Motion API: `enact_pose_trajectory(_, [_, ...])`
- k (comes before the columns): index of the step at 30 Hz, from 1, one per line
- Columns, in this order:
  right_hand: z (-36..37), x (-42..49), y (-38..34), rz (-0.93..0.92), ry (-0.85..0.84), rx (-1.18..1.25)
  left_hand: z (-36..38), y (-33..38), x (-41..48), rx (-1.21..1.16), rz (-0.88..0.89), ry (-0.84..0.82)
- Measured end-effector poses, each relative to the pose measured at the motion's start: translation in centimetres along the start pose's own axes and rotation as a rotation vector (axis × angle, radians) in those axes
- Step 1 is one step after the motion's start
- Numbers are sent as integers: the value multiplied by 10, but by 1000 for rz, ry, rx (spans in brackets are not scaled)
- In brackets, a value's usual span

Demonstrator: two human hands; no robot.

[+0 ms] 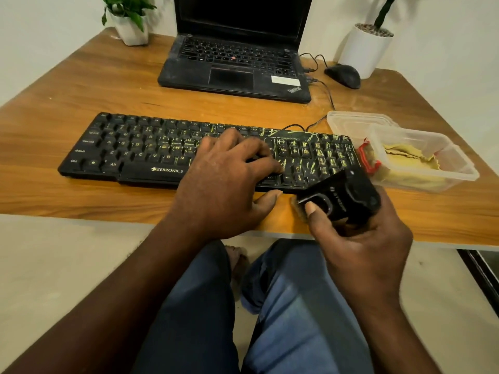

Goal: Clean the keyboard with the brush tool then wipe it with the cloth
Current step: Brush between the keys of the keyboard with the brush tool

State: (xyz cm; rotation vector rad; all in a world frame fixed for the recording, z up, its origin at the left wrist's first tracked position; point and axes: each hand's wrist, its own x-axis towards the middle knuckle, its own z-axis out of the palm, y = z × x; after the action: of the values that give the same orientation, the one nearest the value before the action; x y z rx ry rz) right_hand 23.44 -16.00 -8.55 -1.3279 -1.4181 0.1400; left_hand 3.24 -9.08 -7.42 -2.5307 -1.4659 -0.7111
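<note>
A black Zebronics keyboard (129,149) lies across the wooden desk (81,85), its right half streaked with yellow debris. My left hand (224,182) rests on its middle keys, fingers spread and thumb at the front edge. My right hand (361,238) grips a black brush tool (343,195) just off the keyboard's front right corner, pale bristles pointing left over the desk edge. A yellow cloth (405,157) lies in a clear plastic container (456,160) at the right.
A black laptop (235,68) stands open behind the keyboard, with a black mouse (343,75) and cables to its right. White plant pots sit at back left (132,31) and back right (364,49). A clear lid (353,121) and a red object (367,157) adjoin the container.
</note>
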Motion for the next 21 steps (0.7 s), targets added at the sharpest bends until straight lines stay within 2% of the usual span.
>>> enact_pose_trajectory(2, [-4, 0, 3, -7, 32, 0, 0, 0, 0, -1, 3, 2])
enact_pose_trajectory(5, [-11, 3, 13, 85, 139, 26, 0, 1, 0, 0, 7, 8])
enact_pose_trajectory(9, [-18, 7, 11, 60, -2, 37, 0, 0, 0, 0, 7, 12])
enact_pose_trajectory(13, [-26, 9, 21, 164, 107, 82, 1, 0, 1, -2, 7, 12])
enact_pose_trajectory(16, [-28, 13, 19, 165, 36, 58, 1, 0, 0, 0, 7, 9])
enact_pose_trajectory(21, [-34, 18, 29, 235, 203, 64, 1, 0, 0, -2, 9, 9])
